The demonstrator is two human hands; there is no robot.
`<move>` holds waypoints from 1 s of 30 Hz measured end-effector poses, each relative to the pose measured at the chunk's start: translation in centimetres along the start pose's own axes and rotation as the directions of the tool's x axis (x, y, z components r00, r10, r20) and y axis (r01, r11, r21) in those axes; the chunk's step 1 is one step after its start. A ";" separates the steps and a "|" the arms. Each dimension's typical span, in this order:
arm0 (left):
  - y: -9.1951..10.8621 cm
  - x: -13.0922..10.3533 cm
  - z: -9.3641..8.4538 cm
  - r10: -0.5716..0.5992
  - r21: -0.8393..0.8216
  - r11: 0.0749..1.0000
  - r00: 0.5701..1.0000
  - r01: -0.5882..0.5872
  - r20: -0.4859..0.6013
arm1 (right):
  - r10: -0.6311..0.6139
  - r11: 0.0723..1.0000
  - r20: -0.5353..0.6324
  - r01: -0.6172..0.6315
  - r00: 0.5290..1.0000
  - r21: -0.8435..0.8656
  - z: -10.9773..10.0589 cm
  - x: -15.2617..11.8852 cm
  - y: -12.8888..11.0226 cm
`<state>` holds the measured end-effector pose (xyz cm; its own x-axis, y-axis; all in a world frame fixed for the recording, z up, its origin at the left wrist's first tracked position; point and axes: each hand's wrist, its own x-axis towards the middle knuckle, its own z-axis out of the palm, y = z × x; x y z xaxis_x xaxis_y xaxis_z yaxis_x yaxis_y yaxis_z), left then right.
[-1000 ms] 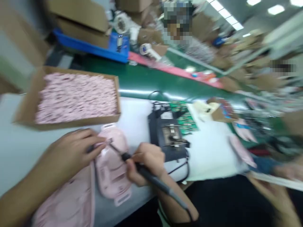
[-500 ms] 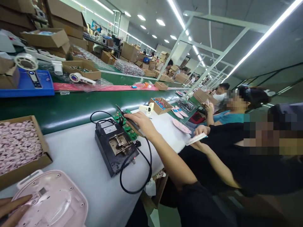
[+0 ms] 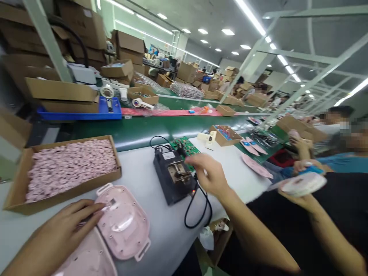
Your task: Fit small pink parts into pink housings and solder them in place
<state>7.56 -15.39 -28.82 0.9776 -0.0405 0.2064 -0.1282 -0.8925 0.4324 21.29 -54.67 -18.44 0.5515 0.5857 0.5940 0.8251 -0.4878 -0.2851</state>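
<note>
Two pink plastic shells lie on the white table at the lower left. My left hand (image 3: 67,226) is closed, its fingertips together at the upper left edge of the farther shell (image 3: 126,222); whatever they pinch is hidden. The nearer shell (image 3: 89,257) lies partly under that hand. My right hand (image 3: 211,174) is over the right side of a black soldering station (image 3: 172,176), thumb and fingers bent; what is between them cannot be made out. Green circuit boards (image 3: 189,147) lie just behind the station. A black cable (image 3: 186,216) loops at its right.
An open box of small pink parts (image 3: 71,165) stands at the left. Behind the boards are a cream device (image 3: 208,138) and a box of blue parts (image 3: 225,135). At the right, a co-worker's hands hold a pale shell (image 3: 304,184). A green conveyor (image 3: 138,128) runs behind.
The view has swung left, bringing the whole parts box and more of my left hand into sight. The soldering iron that my right hand held is no longer clearly visible.
</note>
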 end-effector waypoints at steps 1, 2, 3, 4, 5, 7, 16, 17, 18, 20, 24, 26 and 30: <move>0.4 -0.2 -0.4 -0.022 0.002 1.000 0.999 0.022 0.040 | -0.135 0.979 -0.009 0.135 0.991 0.152 1.3 -1.0 -2.7; 0.8 -0.2 -0.7 -0.040 -0.003 0.999 0.997 0.040 0.072 | -0.285 0.934 0.052 0.265 0.957 0.241 3.0 -2.0 -5.3; 1.2 -0.1 -0.9 -0.054 -0.015 0.998 0.994 0.056 0.092 | -0.421 0.893 0.139 0.382 0.896 0.239 4.9 -3.0 -7.6; 1.6 0.0 -1.0 -0.068 -0.030 0.997 0.993 0.072 0.095 | -0.491 0.871 0.235 0.462 0.839 0.170 7.0 -4.0 -9.6; 1.8 0.1 -1.1 -0.081 -0.050 0.995 0.991 0.087 0.102 | -0.532 0.846 0.241 0.518 0.812 0.121 9.1 -4.8 -11.2; 2.2 0.1 -1.3 -0.109 -0.088 0.989 0.987 0.120 0.122 | -0.557 0.824 0.238 0.565 0.795 0.042 12.8 -6.1 -13.2; 2.8 -0.2 -1.8 -0.116 -0.114 0.984 0.981 0.135 0.156 | -0.237 0.971 -0.153 0.227 0.959 -0.079 4.7 -2.4 -4.4; 2.9 -0.2 -1.8 -0.124 -0.110 0.984 0.979 0.142 0.161 | -0.080 0.991 -0.217 0.053 0.973 -0.124 2.7 -1.5 -1.7; 2.9 -0.3 -1.8 -0.132 -0.105 0.983 0.977 0.150 0.165 | 0.042 0.985 -0.230 -0.079 0.972 -0.153 1.2 -0.8 1.0; 2.9 -0.4 -1.7 -0.145 -0.090 0.983 0.974 0.162 0.172 | 0.422 0.890 0.055 -0.402 0.905 -0.216 -0.5 -0.1 5.4; 2.5 -0.5 -1.5 -0.163 -0.062 0.983 0.971 0.176 0.175 | 0.598 0.801 0.284 -0.542 0.749 -0.255 0.3 -0.5 7.9; 2.5 -0.4 -1.5 -0.158 -0.059 0.984 0.971 0.170 0.178 | 0.595 0.801 0.295 -0.526 0.747 -0.286 1.1 -0.8 7.2; 2.7 0.0 -1.8 -0.128 -0.047 0.989 0.979 0.137 0.161 | 0.582 0.804 0.318 -0.471 0.748 -0.364 1.1 -0.5 6.0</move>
<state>6.94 -17.04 -26.10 1.0000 0.0025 0.0052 -0.0004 -0.8676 0.4973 26.12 -57.25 -21.28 0.9321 0.3600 0.0392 0.3587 -0.9034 -0.2350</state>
